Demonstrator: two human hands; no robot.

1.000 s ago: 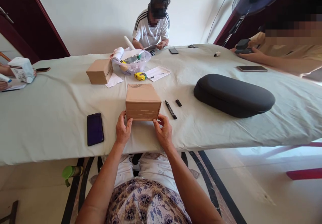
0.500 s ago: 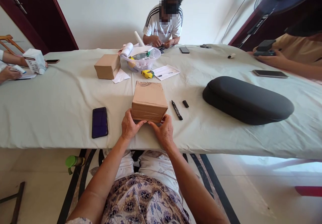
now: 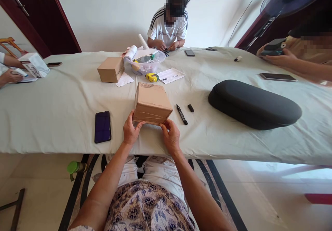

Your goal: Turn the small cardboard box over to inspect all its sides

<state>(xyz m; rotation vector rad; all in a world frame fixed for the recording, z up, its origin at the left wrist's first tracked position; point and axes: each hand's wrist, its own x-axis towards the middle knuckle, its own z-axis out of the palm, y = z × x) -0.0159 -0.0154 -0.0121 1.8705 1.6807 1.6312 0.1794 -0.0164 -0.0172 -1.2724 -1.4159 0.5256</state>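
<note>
A taped brown cardboard box [image 3: 152,102] stands near the front edge of the cloth-covered table [image 3: 52,106]. My left hand [image 3: 130,131] grips its near left corner, with the fingers curled under the edge. My right hand [image 3: 171,135] grips the near right corner in the same way. The near edge of the box is tipped up off the cloth. A black marker [image 3: 182,114] and its cap [image 3: 191,108] lie just right of the box. A dark phone [image 3: 102,127] lies to the left of my left hand.
A long black case [image 3: 254,103] lies at the right. Further back are a second cardboard box [image 3: 111,69], a clear bowl [image 3: 146,62], a yellow tape measure [image 3: 151,77] and papers. One person sits at the far end, and other people's hands show at both sides.
My hands have slid from the front face of the box to its lower near corners. The near edge of the box has lifted slightly. The view has shifted a little.
</note>
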